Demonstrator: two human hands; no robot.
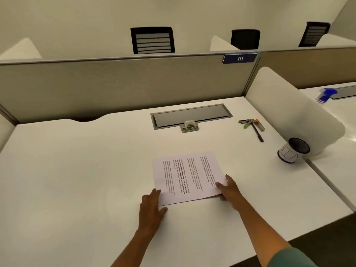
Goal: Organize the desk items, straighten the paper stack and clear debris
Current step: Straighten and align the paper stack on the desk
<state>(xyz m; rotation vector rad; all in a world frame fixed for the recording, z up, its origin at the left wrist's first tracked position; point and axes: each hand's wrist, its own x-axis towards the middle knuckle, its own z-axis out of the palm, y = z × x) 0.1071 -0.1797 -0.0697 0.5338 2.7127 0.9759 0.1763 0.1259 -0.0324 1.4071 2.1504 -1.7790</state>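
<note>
White desk [77, 170] in a cubicle is carrying our paper stack [187, 176], lying near the front edge. We are pressing flat fingers against it: left hand [152, 207] at its near-left corner, right hand [230, 188] at its near-right corner. Pens [251, 125] and cup [292, 150] are sitting well apart, far right.

head view: single wide-angle, worn at head height | faces forward and down over the bench [77, 170] | close range, forearms entering from bottom centre and lower right of frame | partition [115, 83] and chair backs across upper frame | no second view, nothing shared
</note>
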